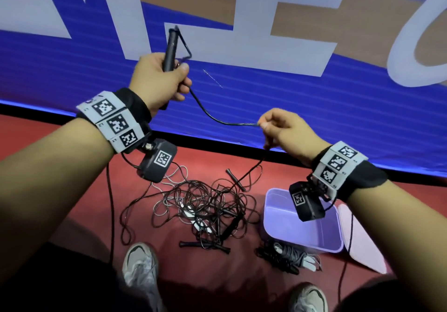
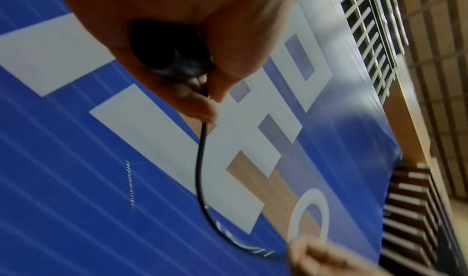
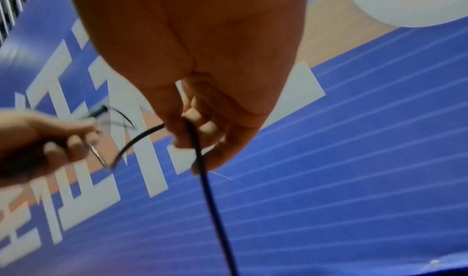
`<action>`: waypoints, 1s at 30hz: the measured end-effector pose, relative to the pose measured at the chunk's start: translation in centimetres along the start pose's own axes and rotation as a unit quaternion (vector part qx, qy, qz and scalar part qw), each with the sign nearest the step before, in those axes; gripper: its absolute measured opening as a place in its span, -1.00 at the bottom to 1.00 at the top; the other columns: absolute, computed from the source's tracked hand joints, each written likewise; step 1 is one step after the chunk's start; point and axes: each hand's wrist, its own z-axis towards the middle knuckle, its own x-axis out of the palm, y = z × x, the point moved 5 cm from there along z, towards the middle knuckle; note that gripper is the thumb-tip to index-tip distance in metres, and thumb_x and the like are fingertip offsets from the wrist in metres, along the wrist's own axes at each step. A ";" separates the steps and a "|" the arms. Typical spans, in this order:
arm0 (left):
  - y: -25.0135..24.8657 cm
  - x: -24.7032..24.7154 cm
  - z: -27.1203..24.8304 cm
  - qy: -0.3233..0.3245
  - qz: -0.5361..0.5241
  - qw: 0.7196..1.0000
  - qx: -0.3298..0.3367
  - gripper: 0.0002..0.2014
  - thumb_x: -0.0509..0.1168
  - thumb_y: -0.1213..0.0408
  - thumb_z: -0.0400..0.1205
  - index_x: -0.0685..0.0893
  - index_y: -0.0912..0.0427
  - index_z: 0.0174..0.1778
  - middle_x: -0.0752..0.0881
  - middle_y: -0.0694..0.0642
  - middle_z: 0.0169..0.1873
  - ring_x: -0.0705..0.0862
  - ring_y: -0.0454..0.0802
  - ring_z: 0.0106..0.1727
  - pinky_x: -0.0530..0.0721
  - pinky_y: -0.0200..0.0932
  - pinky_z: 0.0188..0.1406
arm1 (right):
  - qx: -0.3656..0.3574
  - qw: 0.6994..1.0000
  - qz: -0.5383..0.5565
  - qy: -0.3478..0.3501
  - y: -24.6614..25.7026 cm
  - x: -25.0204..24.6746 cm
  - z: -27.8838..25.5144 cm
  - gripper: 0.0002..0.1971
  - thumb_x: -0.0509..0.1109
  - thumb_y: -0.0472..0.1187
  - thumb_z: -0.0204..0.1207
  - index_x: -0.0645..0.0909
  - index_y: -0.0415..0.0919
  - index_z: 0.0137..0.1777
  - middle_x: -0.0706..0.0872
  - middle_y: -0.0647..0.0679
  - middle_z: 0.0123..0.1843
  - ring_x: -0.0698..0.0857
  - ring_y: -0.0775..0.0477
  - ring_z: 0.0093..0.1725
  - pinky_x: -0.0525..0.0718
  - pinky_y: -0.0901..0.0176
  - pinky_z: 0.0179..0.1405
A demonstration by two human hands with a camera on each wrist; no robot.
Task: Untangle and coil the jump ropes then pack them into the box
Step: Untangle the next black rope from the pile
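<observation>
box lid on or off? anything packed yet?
Off. The lid lies on the floor beside the open box; what shows of its inside looks empty. A coiled rope lies outside.

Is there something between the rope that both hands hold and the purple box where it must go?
Nothing blocks the open purple box; its lid lies beside it. But the black rope, held by the left hand at its handle and pinched by the right hand, runs down into the tangled pile, so it is not free.

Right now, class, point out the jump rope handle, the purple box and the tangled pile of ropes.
jump rope handle (image 1: pixel 170 49), head view, middle of its black shaft.
purple box (image 1: pixel 271 196), head view, left rim.
tangled pile of ropes (image 1: pixel 205 205), head view, centre of the knot.
</observation>
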 end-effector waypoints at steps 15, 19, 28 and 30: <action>-0.1 7.3 -5.5 0.266 0.002 0.964 0.000 -0.88 0.42 0.33 0.65 0.67 0.15 0.07 0.75 0.01 -0.32 0.55 -0.11 -0.56 0.57 -0.26 -0.61 | -0.116 0.989 0.078 -0.057 6.7 1.2 -0.6 -0.80 0.26 -0.51 0.64 0.53 -0.21 0.10 0.69 0.01 -0.27 0.61 0.26 -0.38 0.52 0.41 -0.29; 0.2 7.4 -5.4 0.254 0.008 0.967 -0.008 -0.94 0.33 0.41 0.69 0.65 0.21 0.04 0.77 0.08 -0.38 0.55 -0.14 -0.60 0.51 -0.29 -0.66 | -0.086 0.989 0.069 -0.101 5.8 0.5 -0.7 -0.76 0.45 -0.38 0.57 0.47 -0.08 0.00 0.68 -0.10 -0.29 0.70 -0.01 -0.40 0.64 0.00 -0.39; -2.8 4.4 -2.8 0.121 -0.102 0.984 0.086 -0.84 0.25 0.45 0.68 0.50 0.09 -0.12 0.59 -0.01 -0.52 0.42 -0.12 -0.61 0.38 -0.27 -0.65 | 0.030 0.988 -0.082 0.127 -1.8 3.1 -0.3 -0.84 0.49 -0.35 0.56 0.70 -0.11 -0.20 0.81 -0.12 -0.15 0.71 0.08 -0.15 0.67 0.10 0.01; -2.4 3.5 -2.0 0.097 -0.107 0.987 0.072 -0.82 0.24 0.47 0.69 0.49 0.09 -0.13 0.59 0.00 -0.52 0.41 -0.11 -0.61 0.36 -0.26 -0.64 | 0.046 0.984 -0.080 0.155 -3.9 3.6 -0.5 -0.81 0.42 -0.34 0.62 0.63 -0.10 -0.20 0.81 -0.29 0.04 0.78 -0.07 0.07 0.65 0.06 0.20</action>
